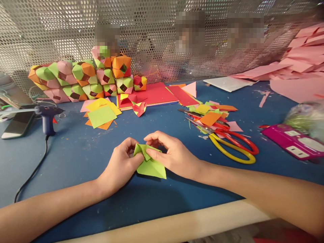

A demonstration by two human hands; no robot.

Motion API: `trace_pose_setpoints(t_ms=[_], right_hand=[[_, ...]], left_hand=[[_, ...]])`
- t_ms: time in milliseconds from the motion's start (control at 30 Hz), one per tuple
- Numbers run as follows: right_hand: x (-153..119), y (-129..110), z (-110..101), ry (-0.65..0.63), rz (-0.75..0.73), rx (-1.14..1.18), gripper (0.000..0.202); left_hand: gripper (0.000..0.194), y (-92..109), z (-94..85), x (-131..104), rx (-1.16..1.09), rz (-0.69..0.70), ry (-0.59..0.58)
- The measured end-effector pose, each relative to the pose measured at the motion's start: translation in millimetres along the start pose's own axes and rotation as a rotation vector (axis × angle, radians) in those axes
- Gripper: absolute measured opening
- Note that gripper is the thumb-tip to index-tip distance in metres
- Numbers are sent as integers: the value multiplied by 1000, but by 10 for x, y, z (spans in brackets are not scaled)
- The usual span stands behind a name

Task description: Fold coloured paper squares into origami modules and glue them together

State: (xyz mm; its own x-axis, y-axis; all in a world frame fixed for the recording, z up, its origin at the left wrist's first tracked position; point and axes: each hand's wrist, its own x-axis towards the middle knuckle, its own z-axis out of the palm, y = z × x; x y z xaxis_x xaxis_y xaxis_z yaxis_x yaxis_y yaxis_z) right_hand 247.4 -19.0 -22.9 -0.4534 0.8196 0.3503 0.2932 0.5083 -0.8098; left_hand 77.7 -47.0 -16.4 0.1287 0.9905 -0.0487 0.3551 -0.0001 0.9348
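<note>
A partly folded light green paper (152,167) is held between both hands above the blue table. My left hand (124,162) pinches its left corner, thumb on top and fingers curled behind. On the right, my right hand (174,155) has its thumb pressed on the upper fold, with the fingers arched over the paper's far edge. Creases and a small raised flap show near the two thumbs. Beyond the hands lies a stack of square papers, green on top (102,117), and a small folded red and yellow piece (139,108).
Folded paper balls (84,72) stand against the perforated metal screen (157,20). A glue gun (48,119) and phone (19,123) are at left. Scissors (234,148), paper scraps (211,118) and a magenta power strip (291,141) lie at right. The blue table (83,148) has a pale front edge.
</note>
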Motion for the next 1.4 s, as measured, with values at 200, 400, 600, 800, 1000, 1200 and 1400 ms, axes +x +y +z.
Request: trace_pose_setpoints(t_ms=[200, 400, 600, 800, 1000, 1200, 1400], right_hand=[[18, -58, -18, -14, 70, -10, 7], [16, -85, -56, -81, 142, 96, 7], [38, -59, -83, -140, 234, 233, 12], [62, 2, -86, -175, 321, 425, 20], [36, -40, -68, -133, 271, 289, 16], [14, -90, -62, -87, 230, 190, 9], [0, -116, -60, -44, 146, 81, 8]], left_hand=[[3, 7, -8, 5, -2, -6, -10], [4, -2, -5, 3, -47, -41, -36], [5, 17, -4, 5, -149, -78, -56], [6, 14, -7, 8, -209, -84, -69], [7, 17, 4, 11, -208, -97, -79], [6, 17, -4, 7, -165, -78, -105], [8, 8, 1, 12, -181, -76, -135]])
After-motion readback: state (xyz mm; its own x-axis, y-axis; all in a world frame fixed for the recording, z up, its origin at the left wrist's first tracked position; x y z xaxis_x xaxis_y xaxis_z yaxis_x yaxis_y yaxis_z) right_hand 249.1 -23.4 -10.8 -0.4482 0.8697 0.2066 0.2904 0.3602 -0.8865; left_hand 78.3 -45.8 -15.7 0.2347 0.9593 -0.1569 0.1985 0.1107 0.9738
